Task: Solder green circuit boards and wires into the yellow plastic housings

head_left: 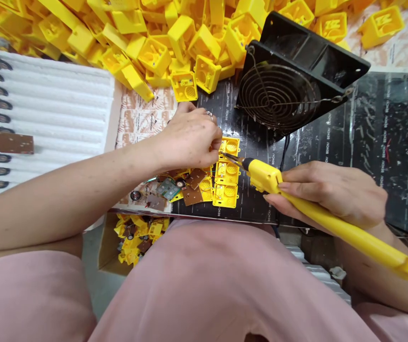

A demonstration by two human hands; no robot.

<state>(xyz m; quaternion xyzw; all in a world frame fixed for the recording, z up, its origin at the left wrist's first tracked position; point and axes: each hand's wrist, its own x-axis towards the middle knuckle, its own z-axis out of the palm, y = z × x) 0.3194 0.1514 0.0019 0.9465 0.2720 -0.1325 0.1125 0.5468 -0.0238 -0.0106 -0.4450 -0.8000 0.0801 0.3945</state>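
My right hand [332, 194] is wrapped round the yellow handle of a soldering iron [307, 209]. The iron's metal tip points left, at the upper part of a column of yellow plastic housings [227, 173] with round grilles and thin wires. Just left of that tip, my left hand [193, 137] has its fingers pinched together over the housings; what they hold, if anything, is hidden. Beside the housings lie brown boards [192, 195], a green circuit board [168, 189] and a small round dark part [180, 183], partly under my left forearm.
Yellow plastic casings [154, 54] are heaped along the back. A black fan [278, 90] with a wire guard stands behind my right hand. At left, a white foam tray [64, 99] holds a row of wired round parts. Below the table edge is a cardboard box [107, 249] of yellow parts.
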